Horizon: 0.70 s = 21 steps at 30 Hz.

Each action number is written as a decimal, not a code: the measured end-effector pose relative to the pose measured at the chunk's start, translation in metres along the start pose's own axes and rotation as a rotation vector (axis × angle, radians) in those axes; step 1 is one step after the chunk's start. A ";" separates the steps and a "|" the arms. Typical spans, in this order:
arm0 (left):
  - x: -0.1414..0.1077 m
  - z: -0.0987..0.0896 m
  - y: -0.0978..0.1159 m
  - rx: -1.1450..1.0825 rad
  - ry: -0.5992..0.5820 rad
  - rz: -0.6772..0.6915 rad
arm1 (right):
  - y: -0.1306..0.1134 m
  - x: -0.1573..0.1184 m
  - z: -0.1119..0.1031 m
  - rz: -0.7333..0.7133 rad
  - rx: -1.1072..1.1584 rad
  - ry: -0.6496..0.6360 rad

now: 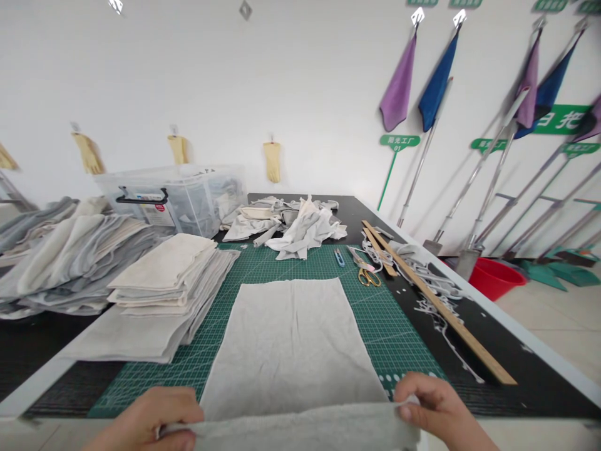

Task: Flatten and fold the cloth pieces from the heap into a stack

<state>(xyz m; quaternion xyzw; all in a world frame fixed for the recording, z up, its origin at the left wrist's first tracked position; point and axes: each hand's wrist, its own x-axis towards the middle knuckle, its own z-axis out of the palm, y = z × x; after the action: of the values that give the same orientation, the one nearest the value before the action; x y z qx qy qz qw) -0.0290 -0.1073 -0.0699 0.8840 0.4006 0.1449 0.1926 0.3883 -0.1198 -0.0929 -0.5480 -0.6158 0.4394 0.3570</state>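
A light grey cloth (pixel 291 338) lies on the green cutting mat (pixel 399 332), its near end raised and folded over toward me at the table's front edge. My left hand (pixel 164 416) pinches the near left corner of this cloth. At the near right corner, my right hand (pixel 434 407) grips the edge between thumb and fingers. The raised strip is stretched between both hands, and its lower part runs out of view. Left of the cloth rises a stack of folded cream and grey cloths (pixel 164 275).
Gold-handled scissors (pixel 369 275) and blue thread snips (pixel 339 257) lie toward the back right. A long wooden strip (pixel 441 307) crosses grey scraps (pixel 422 269). Crumpled cloths (pixel 305 225) lie at the back, a clear plastic bin (pixel 188 200) behind the stack. More cloths (pixel 70 250) pile far left.
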 end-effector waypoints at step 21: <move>0.101 -0.047 -0.075 -0.218 0.363 -0.378 | -0.042 0.148 -0.021 -0.192 0.015 0.088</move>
<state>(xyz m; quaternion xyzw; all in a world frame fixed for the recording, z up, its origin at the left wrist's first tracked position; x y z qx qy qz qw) -0.0326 0.0257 -0.0527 0.7271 0.5685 0.3046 0.2354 0.3715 0.0292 -0.0522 -0.5025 -0.6458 0.3833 0.4284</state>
